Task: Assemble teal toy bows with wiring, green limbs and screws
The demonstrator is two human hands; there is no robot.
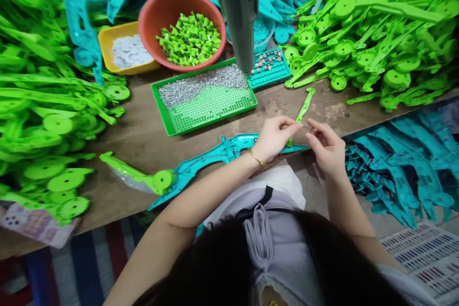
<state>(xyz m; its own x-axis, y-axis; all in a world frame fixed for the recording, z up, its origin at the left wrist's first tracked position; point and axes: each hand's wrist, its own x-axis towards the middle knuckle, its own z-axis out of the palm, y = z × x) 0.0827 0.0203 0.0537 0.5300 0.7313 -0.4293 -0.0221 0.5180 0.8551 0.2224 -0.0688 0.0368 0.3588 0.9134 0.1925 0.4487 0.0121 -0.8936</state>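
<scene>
A blue plastic bow-shaped half shell (pixel 204 157) lies along the table's front edge, with a thin wire running along its inside. A green arm with a round disc end (pixel 163 181) sits at its left end. Over its right end, my left hand (pixel 272 137) is closed, thumb and forefinger pinching a thin wire (pixel 306 127). My right hand (pixel 328 148) faces it, with thumb and forefinger closed at the wire's other side and the other fingers curled. Beneath the fingertips, a narrow green plastic arm (pixel 305 105) extends away from the shell, its near part partly covered by my left hand.
Ahead are a green tray (pixel 208 110) of small metal screws, a teal tray (pixel 267 74) of round metal pieces, a red bowl (pixel 147 33) and a yellow box (pixel 105 50). A grey tool (pixel 240 19) hangs above. Green parts (pixel 373 52) pile up both sides.
</scene>
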